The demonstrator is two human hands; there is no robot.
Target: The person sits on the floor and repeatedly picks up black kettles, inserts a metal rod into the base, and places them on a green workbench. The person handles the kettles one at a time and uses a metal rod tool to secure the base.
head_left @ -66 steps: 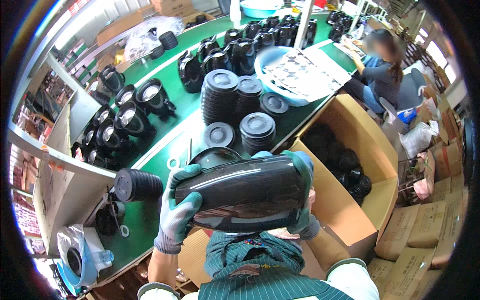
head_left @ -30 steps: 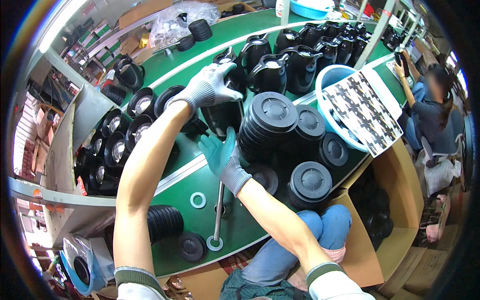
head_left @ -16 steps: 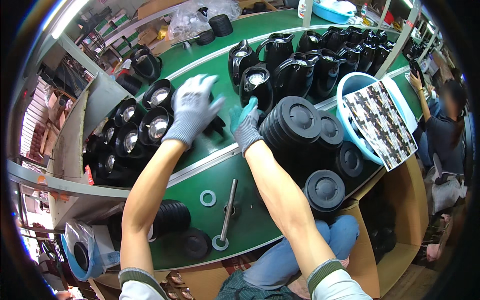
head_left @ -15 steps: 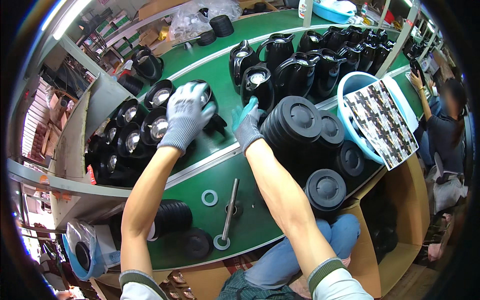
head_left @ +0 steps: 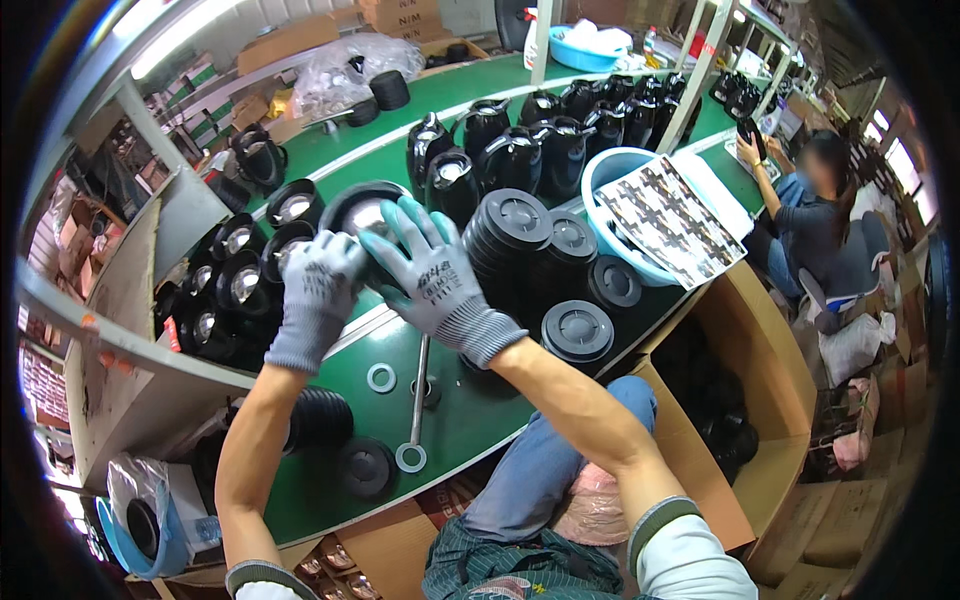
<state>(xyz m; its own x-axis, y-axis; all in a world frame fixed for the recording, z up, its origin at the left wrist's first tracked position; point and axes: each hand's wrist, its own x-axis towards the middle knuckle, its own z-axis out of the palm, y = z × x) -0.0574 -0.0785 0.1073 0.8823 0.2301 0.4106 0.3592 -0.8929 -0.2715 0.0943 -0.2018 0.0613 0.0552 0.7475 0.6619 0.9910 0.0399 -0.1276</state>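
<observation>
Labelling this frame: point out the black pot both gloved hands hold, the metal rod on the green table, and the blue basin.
black pot (head_left: 362,205), head view, its shiny open rim.
metal rod (head_left: 420,385), head view, mid-shaft.
blue basin (head_left: 598,172), head view, its left rim.

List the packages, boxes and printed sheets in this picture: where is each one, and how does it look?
Printed sheet: atop the light-blue basin, rectangular, black-and-white pattern.
Open cardboard box: right of the green bench, brown, dark parts inside.
Cardboard boxes: top centre, brown, stacked.
Plastic bag: top, clear, crumpled.
</observation>
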